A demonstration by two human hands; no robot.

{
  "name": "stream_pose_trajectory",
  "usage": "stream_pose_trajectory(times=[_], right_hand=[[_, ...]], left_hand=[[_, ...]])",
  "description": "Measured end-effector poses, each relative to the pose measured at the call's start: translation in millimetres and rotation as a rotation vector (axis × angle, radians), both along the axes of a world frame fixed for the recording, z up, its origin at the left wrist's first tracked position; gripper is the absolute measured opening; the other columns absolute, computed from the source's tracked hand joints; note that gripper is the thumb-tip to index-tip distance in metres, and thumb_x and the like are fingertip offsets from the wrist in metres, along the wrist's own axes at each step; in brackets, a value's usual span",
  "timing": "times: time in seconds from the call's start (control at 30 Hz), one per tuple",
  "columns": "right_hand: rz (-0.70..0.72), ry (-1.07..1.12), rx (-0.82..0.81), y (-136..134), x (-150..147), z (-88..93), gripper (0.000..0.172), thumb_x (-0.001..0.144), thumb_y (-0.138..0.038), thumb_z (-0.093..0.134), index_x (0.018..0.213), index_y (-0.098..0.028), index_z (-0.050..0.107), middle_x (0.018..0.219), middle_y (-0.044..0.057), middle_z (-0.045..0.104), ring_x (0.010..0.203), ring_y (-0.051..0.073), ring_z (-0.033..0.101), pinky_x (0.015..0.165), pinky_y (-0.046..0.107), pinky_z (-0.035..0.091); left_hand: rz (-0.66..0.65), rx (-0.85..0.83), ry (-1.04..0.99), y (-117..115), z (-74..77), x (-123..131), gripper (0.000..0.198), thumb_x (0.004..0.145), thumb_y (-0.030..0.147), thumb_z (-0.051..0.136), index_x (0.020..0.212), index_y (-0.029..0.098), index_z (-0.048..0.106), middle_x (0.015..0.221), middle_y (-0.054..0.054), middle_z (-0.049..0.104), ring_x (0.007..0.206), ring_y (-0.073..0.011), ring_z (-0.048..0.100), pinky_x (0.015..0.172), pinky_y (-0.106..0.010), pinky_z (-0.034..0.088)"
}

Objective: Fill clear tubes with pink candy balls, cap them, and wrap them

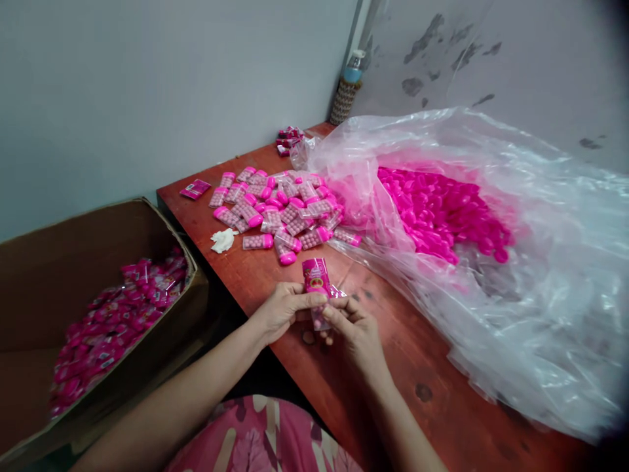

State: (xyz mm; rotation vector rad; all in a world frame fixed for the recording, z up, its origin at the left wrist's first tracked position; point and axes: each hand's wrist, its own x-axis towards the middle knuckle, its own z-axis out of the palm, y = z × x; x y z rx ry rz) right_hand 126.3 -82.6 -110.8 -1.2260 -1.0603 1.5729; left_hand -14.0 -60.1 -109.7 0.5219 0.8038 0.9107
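Between both hands, over the near edge of the red table (388, 367), is a small clear candy container (319, 321) with a printed pink sleeve (317, 274) around its upper part. My left hand (285, 308) pinches it from the left, thumb across the front. From the right, my right hand (356, 328) grips its lower end between thumb and fingers. A shiny pink piece of wrapper shows behind the right fingers. Just beyond the hands lies a pile of clear candy containers (297, 226) with pink caps, filled with small pink balls.
A large clear plastic bag (521, 341) of bright pink caps (432, 210) covers the table's right side. At left stands a cardboard box (73, 229) holding many sleeved containers (118, 321). Flat sleeves (195, 189), crumpled white material (224, 240) and a bottle (352, 69) in a woven holder are also there.
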Motion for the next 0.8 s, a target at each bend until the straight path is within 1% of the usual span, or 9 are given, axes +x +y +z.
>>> stream_pose_trajectory(times=[0.07,0.13,0.23,0.33,0.47,0.53,0.6,0.73,0.8], right_hand=[[-0.069,-0.028,0.029,-1.0,-0.9,0.6,0.025,0.069,-0.036,0.071,0.078,-0.017,0.057,0.061,0.000,0.064,0.050,0.012,0.058,0.044,0.021,0.045],[-0.116,-0.036,0.061,-3.8,-2.1,0.6,0.026,0.068,-0.034,0.072,0.081,-0.018,0.057,0.065,0.000,0.065,0.056,0.013,0.060,0.050,0.023,0.048],[-0.072,0.054,0.049,-8.9,-0.8,0.9,0.029,0.070,-0.032,0.071,0.092,-0.020,0.057,0.077,0.002,0.067,0.063,0.014,0.062,0.055,0.025,0.050],[-0.026,0.079,0.044,-9.7,2.4,1.4,0.030,0.070,-0.030,0.071,0.095,-0.020,0.057,0.085,0.003,0.067,0.069,0.015,0.063,0.058,0.026,0.051],[-0.108,0.048,0.050,-2.0,-0.9,1.9,0.026,0.067,-0.030,0.073,0.084,-0.019,0.056,0.068,-0.001,0.065,0.056,0.012,0.060,0.055,0.025,0.050],[-0.099,0.042,0.059,2.6,-4.2,3.5,0.027,0.065,-0.030,0.074,0.080,-0.019,0.055,0.063,-0.003,0.063,0.053,0.011,0.058,0.053,0.023,0.048],[-0.075,0.028,0.080,6.3,-3.1,6.4,0.026,0.065,-0.029,0.074,0.079,-0.019,0.055,0.063,-0.002,0.063,0.054,0.011,0.058,0.052,0.023,0.047],[-0.163,-0.066,0.138,11.9,23.4,12.1,0.024,0.070,-0.034,0.069,0.081,-0.017,0.057,0.063,0.000,0.063,0.051,0.012,0.058,0.048,0.023,0.046],[-0.240,-0.130,0.149,12.7,44.3,11.9,0.025,0.072,-0.037,0.067,0.083,-0.016,0.058,0.064,0.000,0.063,0.051,0.012,0.058,0.048,0.024,0.048]], left_hand=[[-0.061,-0.026,-0.011,-0.9,0.3,-0.4,0.025,0.064,0.028,0.075,0.071,0.006,0.066,0.056,-0.008,0.063,0.046,-0.0179,0.059,0.041,-0.025,0.047],[-0.023,-0.066,-0.030,-0.8,-0.7,-0.4,0.023,0.063,0.025,0.076,0.072,0.006,0.066,0.060,-0.008,0.064,0.048,-0.0157,0.059,0.043,-0.023,0.048],[0.076,-0.092,-0.053,0.1,-2.0,-1.1,0.021,0.063,0.022,0.077,0.070,0.006,0.066,0.065,-0.007,0.065,0.055,-0.0123,0.061,0.055,-0.021,0.052],[0.079,-0.088,-0.062,-2.1,-1.8,-0.7,0.020,0.063,0.022,0.076,0.071,0.006,0.066,0.067,-0.008,0.065,0.058,-0.0123,0.062,0.059,-0.021,0.053],[-0.002,-0.087,-0.070,-11.2,1.4,3.8,0.024,0.065,0.023,0.075,0.076,0.004,0.067,0.068,-0.011,0.066,0.058,-0.0165,0.063,0.049,-0.022,0.050],[0.004,-0.085,-0.071,-15.7,5.5,1.3,0.025,0.065,0.023,0.075,0.078,0.003,0.067,0.074,-0.013,0.068,0.065,-0.0201,0.065,0.052,-0.024,0.052],[0.129,-0.063,-0.084,-18.3,11.4,-9.6,0.022,0.064,0.022,0.077,0.075,0.005,0.067,0.082,-0.014,0.069,0.077,-0.0232,0.066,0.064,-0.028,0.055],[0.618,0.151,-0.057,-17.1,20.3,-47.9,0.021,0.066,0.032,0.075,0.076,0.015,0.068,0.097,-0.007,0.069,0.094,-0.0225,0.064,0.086,-0.035,0.051],[0.681,0.271,0.115,-14.8,18.0,-57.2,0.028,0.072,0.038,0.068,0.092,0.019,0.067,0.104,-0.007,0.068,0.097,-0.0223,0.063,0.090,-0.037,0.049]])
